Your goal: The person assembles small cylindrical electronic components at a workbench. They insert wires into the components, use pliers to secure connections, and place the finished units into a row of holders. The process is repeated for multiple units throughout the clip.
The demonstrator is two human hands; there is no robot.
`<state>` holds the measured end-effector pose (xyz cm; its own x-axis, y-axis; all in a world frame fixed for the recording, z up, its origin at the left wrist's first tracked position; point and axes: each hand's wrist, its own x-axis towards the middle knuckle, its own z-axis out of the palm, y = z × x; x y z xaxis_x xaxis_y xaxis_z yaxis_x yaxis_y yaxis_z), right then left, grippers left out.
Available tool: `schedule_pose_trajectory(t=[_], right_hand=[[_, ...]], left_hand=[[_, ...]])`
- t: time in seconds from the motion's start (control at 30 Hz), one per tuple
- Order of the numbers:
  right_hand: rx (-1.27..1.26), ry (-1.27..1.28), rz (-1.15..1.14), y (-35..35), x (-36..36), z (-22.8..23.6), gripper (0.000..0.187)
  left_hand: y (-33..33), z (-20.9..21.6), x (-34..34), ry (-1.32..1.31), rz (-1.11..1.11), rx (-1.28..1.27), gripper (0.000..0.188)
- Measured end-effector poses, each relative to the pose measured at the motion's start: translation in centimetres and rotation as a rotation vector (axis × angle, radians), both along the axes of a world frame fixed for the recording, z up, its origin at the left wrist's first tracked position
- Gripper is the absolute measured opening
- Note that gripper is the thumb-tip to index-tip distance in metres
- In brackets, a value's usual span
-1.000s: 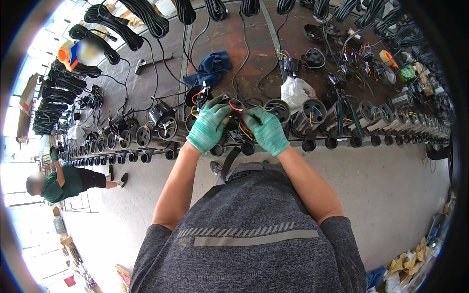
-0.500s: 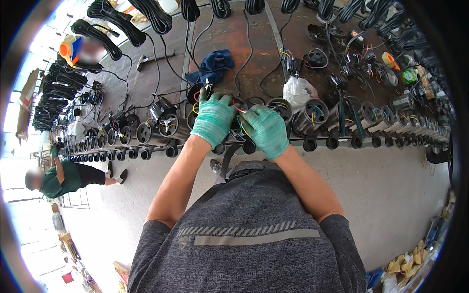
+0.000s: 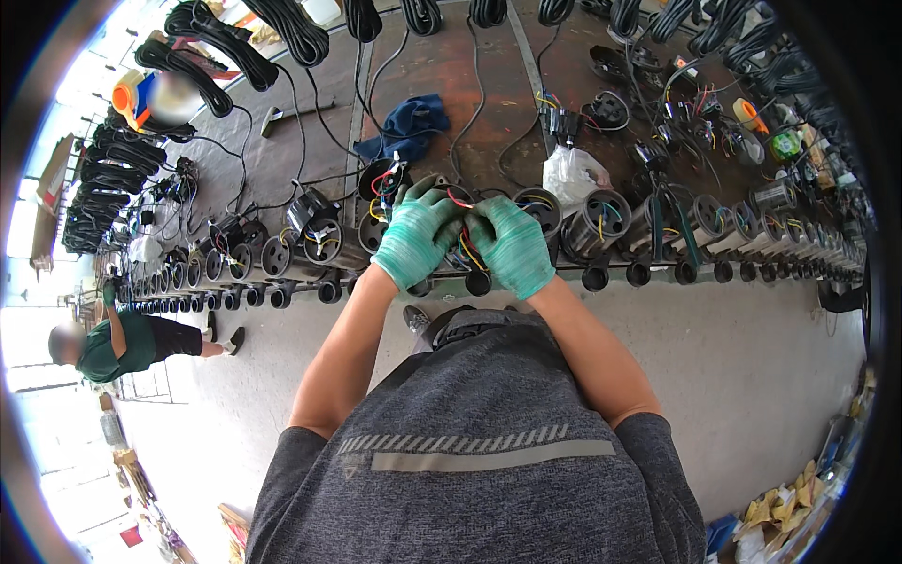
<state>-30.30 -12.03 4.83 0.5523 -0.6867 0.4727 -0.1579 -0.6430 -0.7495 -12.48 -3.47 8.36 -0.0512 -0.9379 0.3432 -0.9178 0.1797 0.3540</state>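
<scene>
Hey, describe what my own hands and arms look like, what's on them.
Your left hand and right hand wear matching gloves, green with paler streaks and darker toward the finger ends. The forearms are uncovered up to short, dark grey, mottled sleeves.

Bright; L side overexp.; edges bent w/ dk corners.

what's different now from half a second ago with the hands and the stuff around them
The left hand has eased slightly back toward the body, and its fingers have come right, closer to the right hand. The right hand has barely moved, beside the red wire. No new grip or release can be made out. The blue cloth and white plastic bag stayed put.
</scene>
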Motion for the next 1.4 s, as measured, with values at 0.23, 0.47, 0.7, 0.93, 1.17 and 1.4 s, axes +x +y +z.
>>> schedule_pose_trajectory(t=[0.23,0.47,0.7,0.93,1.17,1.4], right_hand=[[0.816,0.125,0.045,-0.5,-0.1,1.4,0.019],[0.072,0.037,0.015,-1.0,-1.9,0.8,0.018],[-0.422,0.229,0.052,-1.4,-1.7,0.4,0.017],[0.26,0.053,0.018,0.0,-0.6,0.3,0.016],[-0.317,0.097,0.009,-0.8,-1.9,2.3,0.018],[-0.128,0.232,0.055,-0.9,-1.0,1.5,0.01]], left_hand=[[-0.3,-1.4,-0.9,0.007,0.027,-0.089,0.024],[-0.2,-2.2,0.0,0.075,0.05,0.014,0.026],[-0.3,-2.7,0.4,0.107,0.051,0.021,0.025],[-0.3,-2.0,0.2,0.061,0.043,0.038,0.025],[-0.3,-2.6,0.5,0.14,0.044,0.033,0.024],[-0.4,-2.3,0.6,0.127,0.034,0.058,0.024]])
